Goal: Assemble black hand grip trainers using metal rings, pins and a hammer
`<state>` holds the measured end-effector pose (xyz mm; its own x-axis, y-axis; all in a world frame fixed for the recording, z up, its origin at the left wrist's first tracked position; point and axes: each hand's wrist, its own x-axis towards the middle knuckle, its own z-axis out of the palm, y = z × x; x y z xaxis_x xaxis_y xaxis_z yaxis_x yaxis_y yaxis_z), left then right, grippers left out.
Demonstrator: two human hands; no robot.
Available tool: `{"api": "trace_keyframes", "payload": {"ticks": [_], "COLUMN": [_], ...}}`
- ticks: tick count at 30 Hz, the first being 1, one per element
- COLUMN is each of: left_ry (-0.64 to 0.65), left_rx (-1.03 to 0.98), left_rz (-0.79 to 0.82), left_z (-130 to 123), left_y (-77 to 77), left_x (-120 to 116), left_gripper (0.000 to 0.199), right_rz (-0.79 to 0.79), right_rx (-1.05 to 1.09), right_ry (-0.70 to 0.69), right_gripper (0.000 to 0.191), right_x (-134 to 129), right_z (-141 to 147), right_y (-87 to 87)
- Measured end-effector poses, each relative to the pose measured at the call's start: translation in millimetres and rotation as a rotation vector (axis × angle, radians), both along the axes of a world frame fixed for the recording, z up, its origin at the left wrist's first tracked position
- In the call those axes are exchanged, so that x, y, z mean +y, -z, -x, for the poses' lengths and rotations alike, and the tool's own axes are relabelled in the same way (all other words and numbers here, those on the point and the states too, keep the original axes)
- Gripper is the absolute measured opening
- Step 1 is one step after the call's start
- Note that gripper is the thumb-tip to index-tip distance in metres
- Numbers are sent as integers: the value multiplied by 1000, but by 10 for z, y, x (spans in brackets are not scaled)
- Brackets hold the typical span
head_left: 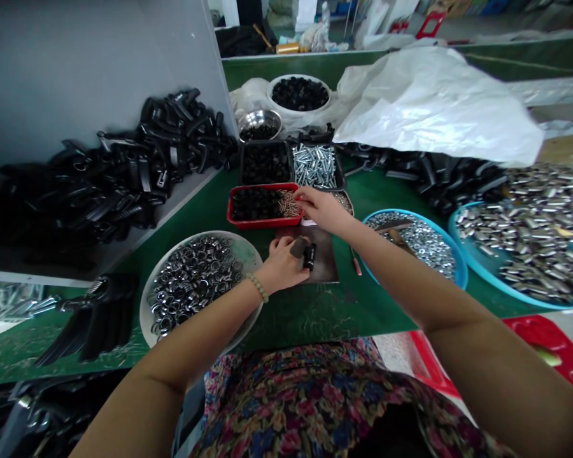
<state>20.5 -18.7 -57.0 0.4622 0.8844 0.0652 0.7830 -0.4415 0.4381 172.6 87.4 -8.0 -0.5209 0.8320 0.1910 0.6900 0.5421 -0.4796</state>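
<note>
In red tray (266, 224): blk pcs (254, 203), coppery pins (287, 203)

Place: workshop, small-parts assembly | centre: green workbench (286, 321), red tray of small parts (263, 223) | upper left: heap of black parts (172, 152) | lower left of centre: bowl of metal rings (253, 257) | right: blue basins of metal pieces (488, 248)

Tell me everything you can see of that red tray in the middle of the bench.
The shallow red rectangular tray, seemingly glossy plastic with a raised rim, lies open side up on the green tabletop, long sides running across the view. Small black pieces fill its left and middle; slim copper-coloured pins heap at its right end. The right hand is at that end; whether it touches the rim is unclear.
</note>
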Motion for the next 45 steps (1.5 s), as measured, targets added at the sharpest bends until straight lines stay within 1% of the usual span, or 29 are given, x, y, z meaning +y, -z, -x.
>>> {"api": "trace_keyframes", "payload": {"ticks": [2, 3, 5, 6, 7, 10, 11, 13, 17, 21, 23, 24, 25, 26, 27, 28, 29, 30, 31, 33, 35, 37, 38, 40, 41, 42, 43, 45], "left_ry": [8, 11, 4, -5, -16, -31, -29, -26, -17, -8, -5, -8, -12, -16, -17, -17, -15, -13, -15, -23, -19, -11, -15, -45, -64, -77, -81, -73], "left_rx": [8, 15, 24, 24, 22, 21, 25, 32, 37, 46, 40, 35, 29, 25, 23, 24, 29, 35, 42, 53, 52, 36, 23, -2, -9, -11, -9, 5], "left_rz": [-5, -1, 11, 14, 12, -11, -15, -17, -30, -35, -38, -40, -40, -40, -40, -40, -40, -40, -40, -39, -34, -31, -33, -37, -34, -27, -19, -7], "left_z": [8, 9, 6, 2, -4, -20, -23, -25, -15, -7, -7, -8, -10, -12, -15, -19, -23, -26, -28, -28, -25, -20, -18, -18, -20, -21, -21, -18], "left_y": [-3, -1, 6, 12, 19, 42, 49, 64, 74, 46, 28, 23, 21, 22, 25, 29, 34, 38, 42, 50, 61, 75, 82, 94, 98, 100, 100, 94], "left_x": [-6, -7, -5, -3, -1, 1, 1, -1, 0, -6, -13, -16, -18, -19, -17, -15, -12, -8, -5, -1, 0, -2, -3, -3, -2, 0, 2, 2], "left_gripper": [60, 60, 59, 59, 59, 59, 57, 55, 53, 52, 49, 48, 48, 48, 48, 48, 47, 45, 42, 36, 34, 37, 39, 44, 45, 47, 48, 51], "right_rz": [165, 255, 401, 425, 410, 222, 170, 114, 48, -61, -100, -119, -136, -153, -159, -146, -96, -34, 27, 105, 113, 120, 143, 204, 223, 219, 200, 164], "right_rx": [146, 166, 145, 116, 73, -169, -246, -345, -407, -482, -496, -495, -495, -509, -533, -574, -626, -675, -719, -751, -689, -528, -434, -273, -216, -172, -139, -129], "right_ry": [26, 35, 53, 63, 72, 65, 51, 17, -31, -89, -110, -94, -33, 78, 226, 412, 571, 666, 720, 735, 745, 719, 657, 458, 361, 298, 274, 295], "right_gripper": [20, 16, 15, 17, 17, 17, 17, 16, 18, 22, 24, 25, 27, 28, 31, 33, 34, 34, 33, 32, 36, 40, 40, 39, 38, 37, 37, 36], "right_x": [-242, -353, -521, -572, -600, -595, -584, -577, -653, -756, -783, -792, -799, -805, -811, -818, -826, -836, -850, -896, -970, -1067, -1119, -1215, -1252, -1280, -1296, -1299], "right_z": [-160, -235, -345, -374, -388, -373, -362, -343, -269, -161, -223, -312, -444, -613, -808, -1014, -1212, -1385, -1517, -1626, -1527, -1284, -1138, -850, -726, -622, -540, -444], "right_y": [24, 47, 111, 147, 181, 245, 248, 234, 194, 213, 228, 233, 235, 235, 236, 238, 244, 253, 265, 279, 246, 146, 75, -77, -145, -200, -238, -257]}}
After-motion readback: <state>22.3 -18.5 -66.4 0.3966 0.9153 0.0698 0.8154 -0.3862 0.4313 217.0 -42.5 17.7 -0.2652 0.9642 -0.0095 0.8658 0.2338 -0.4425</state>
